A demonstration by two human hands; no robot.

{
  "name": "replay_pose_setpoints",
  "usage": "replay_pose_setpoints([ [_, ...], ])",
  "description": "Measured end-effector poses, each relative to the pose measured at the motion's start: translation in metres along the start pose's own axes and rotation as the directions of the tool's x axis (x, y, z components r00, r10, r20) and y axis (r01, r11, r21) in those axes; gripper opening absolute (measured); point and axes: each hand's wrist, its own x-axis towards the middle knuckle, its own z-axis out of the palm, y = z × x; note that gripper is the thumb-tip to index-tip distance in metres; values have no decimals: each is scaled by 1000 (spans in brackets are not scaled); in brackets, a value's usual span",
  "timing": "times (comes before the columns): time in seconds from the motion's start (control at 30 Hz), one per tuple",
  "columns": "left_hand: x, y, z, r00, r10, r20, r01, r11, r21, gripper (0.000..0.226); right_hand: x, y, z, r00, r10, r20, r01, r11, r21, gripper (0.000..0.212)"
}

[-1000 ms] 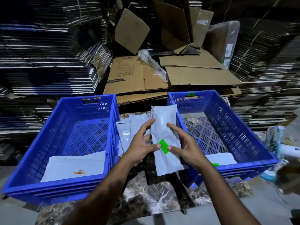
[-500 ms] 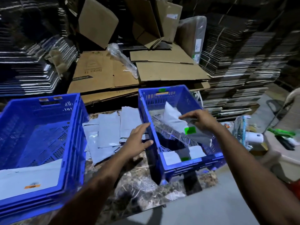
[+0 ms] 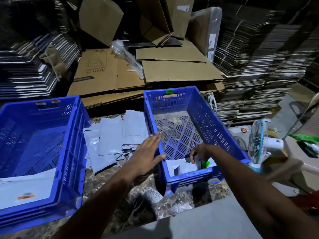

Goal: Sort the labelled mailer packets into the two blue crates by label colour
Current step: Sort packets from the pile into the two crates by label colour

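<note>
Marble-topped desk (image 3: 143,202), two blue crates on it. Left crate (image 3: 72,152): one packet with orange label (image 3: 25,196) flat at near end. Right crate (image 3: 203,116): white packets at near end. Loose pile of grey packets (image 3: 110,138) on desk between crates. Flattened cardboard (image 3: 172,69) stacked behind. Small fan (image 3: 259,144) right of right crate. Left hand (image 3: 146,157) flat, fingers straight, over pile beside right crate's wall. Right hand (image 3: 201,151) inside right crate, fingers curled on green-label packet (image 3: 201,163), low at near end.

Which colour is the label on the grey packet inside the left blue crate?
Orange, on the grey mailer packet in the head view.
</note>
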Motion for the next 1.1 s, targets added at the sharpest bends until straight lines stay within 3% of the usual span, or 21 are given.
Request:
replay_pose_setpoints([
  [0.1, -1, -1, -3, 1000, 5, 20, -5, 1000, 16, 79, -21, -20, -6, 999, -11, -40, 9, 1000, -27, 54],
  [0.2, -4, -7, -10, 999, 1, 38, -2, 1000, 19, 78, -51, -37, -16, 981, -18, -191, 12, 999, -33, 39],
  [0.3, -13, -30, -24, 999, -41, 13, 41, 999, 5, 77, -65, -50, -27, 916, -30, -401, 32, 999, -1, 51],
  [0.37, -21, -56, -38, 996, -80, -26, 81, 996, 32, 78, -71, -65, -34, 826, -1, -564, 77, 991, 112, 58],
  [0.47, -39, -101, -61, 981, -170, -95, 180, 977, 115, 82, -79, -108, -39, 578, -63, -814, 279, 952, 125, 46],
  [0.57, -60, -143, -82, 939, -309, -150, 339, 904, 259, 79, -80, -166, -36, 382, -129, -915, 414, 909, 44, 31],
  [0.63, -75, -166, -92, 903, -389, -183, 429, 844, 322, 80, -72, -204, -30, 308, -174, -935, 464, 886, -12, 28],
  [0.7, -89, -186, -96, 886, -430, -176, 464, 820, 334, 81, -57, -236, -22, 326, -210, -922, 506, 862, -17, 30],
  [0.8, -105, -207, -92, 882, -465, -76, 464, 828, 314, 84, -28, -276, -7, 482, -244, -841, 485, 874, 24, 31],
  [0.87, -108, -214, -89, 892, -449, -52, 443, 848, 292, 86, -4, -293, 0, 610, -275, -744, 392, 920, -19, 31],
  [1.0, -108, -217, -89, 906, -414, -85, 421, 864, 276, 85, 34, -310, 14, 779, -241, -579, 167, 970, -179, 39],
  [1.1, -107, -221, -88, 912, -396, -106, 410, 875, 258, 86, 45, -316, 22, 837, -166, -521, 14, 959, -283, 49],
])
